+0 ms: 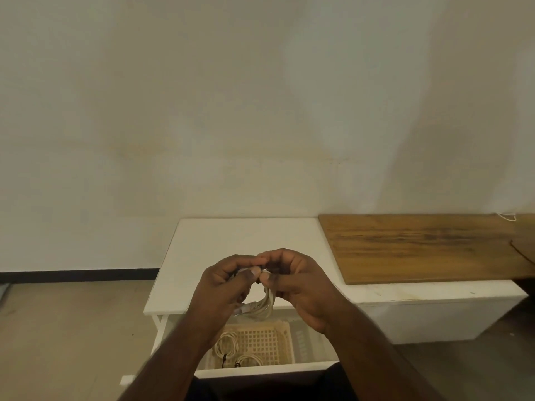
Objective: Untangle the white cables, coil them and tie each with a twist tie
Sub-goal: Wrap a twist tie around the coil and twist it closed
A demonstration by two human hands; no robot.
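A coiled white cable [262,306] hangs between my two hands above the front edge of a white cabinet top [231,241]. My left hand [224,287] grips the left side of the coil, thumb and fingers curled round it. My right hand [301,285] pinches the top of the coil, where something thin and dark, perhaps a twist tie, shows between the fingertips of both hands. Below, in the open drawer, a cream plastic basket [260,342] holds two more coiled white cables [227,344], [249,360], each with a dark tie.
The open white drawer [266,369] juts out toward me under the cabinet top. A brown wooden board [419,247] lies on the white surface to the right, with a thin white cord [506,217] at its far corner. A plain wall stands behind.
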